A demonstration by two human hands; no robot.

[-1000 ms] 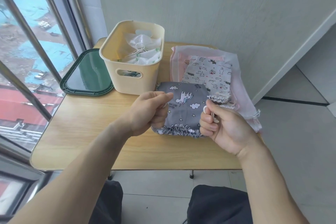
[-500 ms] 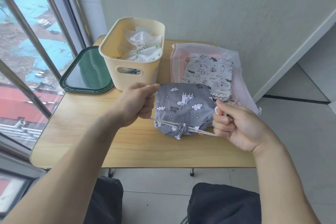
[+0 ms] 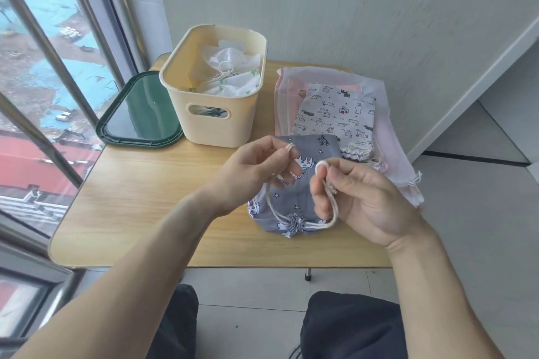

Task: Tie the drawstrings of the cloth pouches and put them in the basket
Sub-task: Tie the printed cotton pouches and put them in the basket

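Grey pouch (image 3: 294, 201) near table (image 3: 145, 213) edge, cords pinched.

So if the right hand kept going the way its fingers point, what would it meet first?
Probably the left hand, across a small gap; the right hand points left over the grey pouch. Depth is unclear.

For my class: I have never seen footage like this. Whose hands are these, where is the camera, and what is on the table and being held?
A person wears a camera on the head, looking down at their own bare hands. The left hand and right hand each pinch one drawstring of a grey pouch, its mouth gathered shut, lying on the wooden table. Behind stand a cream basket holding white pouches, a green lid, and a stack of untied pouches.
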